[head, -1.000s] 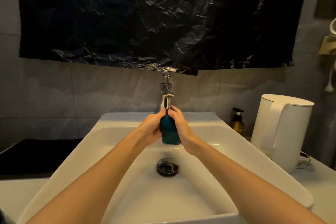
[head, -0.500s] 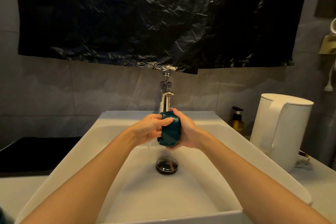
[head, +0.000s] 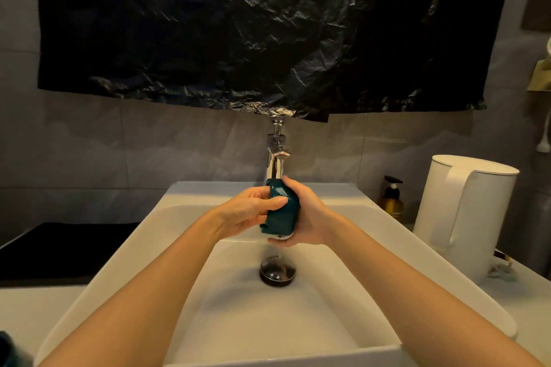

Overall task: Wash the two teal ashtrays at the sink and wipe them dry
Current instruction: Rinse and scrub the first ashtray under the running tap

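Head view: both hands meet over the sink, just under the tap, with one teal ashtray held upright between them. The left hand has its fingers curled at the near side, thumb laid across the face. The right hand cups the far side, fingers wrapped round it. Water seems to drip toward the drain. I'd say this one is being rinsed. Next it wants turning to reach every face, gripped firmly since it's wet.

basin open below, faucet close behind, kettle right
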The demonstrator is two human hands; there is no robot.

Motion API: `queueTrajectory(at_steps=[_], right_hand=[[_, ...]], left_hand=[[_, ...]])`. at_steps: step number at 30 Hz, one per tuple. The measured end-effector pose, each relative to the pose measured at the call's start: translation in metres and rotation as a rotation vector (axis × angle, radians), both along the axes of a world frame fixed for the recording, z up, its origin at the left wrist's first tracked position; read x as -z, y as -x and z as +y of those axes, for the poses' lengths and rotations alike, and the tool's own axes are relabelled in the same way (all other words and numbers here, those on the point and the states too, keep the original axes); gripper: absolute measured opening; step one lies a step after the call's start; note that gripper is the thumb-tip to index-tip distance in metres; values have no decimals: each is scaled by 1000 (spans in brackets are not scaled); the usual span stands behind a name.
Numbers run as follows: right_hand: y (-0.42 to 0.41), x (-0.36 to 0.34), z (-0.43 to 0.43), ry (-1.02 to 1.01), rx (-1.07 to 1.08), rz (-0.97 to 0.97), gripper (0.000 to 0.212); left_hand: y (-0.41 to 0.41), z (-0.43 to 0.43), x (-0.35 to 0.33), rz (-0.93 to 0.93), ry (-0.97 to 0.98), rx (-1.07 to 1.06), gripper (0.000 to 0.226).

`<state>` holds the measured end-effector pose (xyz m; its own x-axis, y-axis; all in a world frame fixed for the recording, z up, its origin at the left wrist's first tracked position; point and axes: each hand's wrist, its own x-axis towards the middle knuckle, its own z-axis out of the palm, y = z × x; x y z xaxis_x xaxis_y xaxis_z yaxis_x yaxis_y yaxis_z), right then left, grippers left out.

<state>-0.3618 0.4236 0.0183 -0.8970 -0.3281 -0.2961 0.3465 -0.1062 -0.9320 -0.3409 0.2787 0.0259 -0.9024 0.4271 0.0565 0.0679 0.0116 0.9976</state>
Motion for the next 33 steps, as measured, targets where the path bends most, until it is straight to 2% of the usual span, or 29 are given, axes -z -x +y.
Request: queueTrajectory(at_steps=[5, 13, 17, 21, 25, 28, 33], right_hand=[[0, -1, 0, 9, 69, 65, 59], [-4, 6, -3, -136, 63, 409, 34], [-8, 7, -5, -134, 27, 397, 38], [-8, 4, -4, -86, 62, 336, 40], [-8, 3, -4, -152, 73, 477, 37], [-7, 5, -6, -184, 69, 569, 40], [-3, 5, -4, -55, 97, 404, 33]], left_hand=[[0, 9, -1, 12, -86, -42, 33], [1, 24, -5, -173, -324, -251, 34], [-1, 23, -6, -189, -286, -292, 31], [-1, 19, -8, -198, -351, -199, 31], [0, 19, -6, -167, -358, -191, 30], [-2, 22, -7, -221, -367, -246, 37], [1, 19, -8, -191, -355, -149, 36]])
